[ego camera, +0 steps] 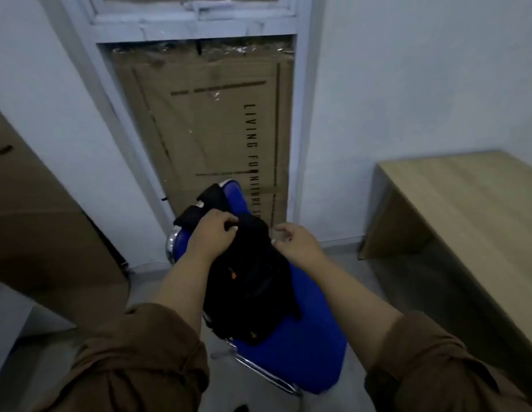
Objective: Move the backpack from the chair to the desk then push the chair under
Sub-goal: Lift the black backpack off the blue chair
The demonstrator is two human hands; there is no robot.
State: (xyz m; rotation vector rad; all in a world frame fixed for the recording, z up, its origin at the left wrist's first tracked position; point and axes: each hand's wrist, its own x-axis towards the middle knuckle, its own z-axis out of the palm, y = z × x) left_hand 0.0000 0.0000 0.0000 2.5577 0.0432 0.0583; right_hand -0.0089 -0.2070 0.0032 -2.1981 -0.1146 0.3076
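A black backpack (pixel 253 281) sits on the seat of a blue chair (pixel 303 340) with chrome legs, leaning against the chair's back. My left hand (pixel 212 233) is closed on the top of the backpack, near its handle. My right hand (pixel 294 237) rests at the backpack's upper right edge with the fingers curled; whether it grips fabric is unclear. The light wooden desk (pixel 473 209) stands to the right, against the wall.
A large flattened cardboard box (pixel 211 129) fills the doorway behind the chair. A brown wooden cabinet (pixel 41 221) stands at the left. Grey floor (pixel 342 263) lies between the chair and the desk.
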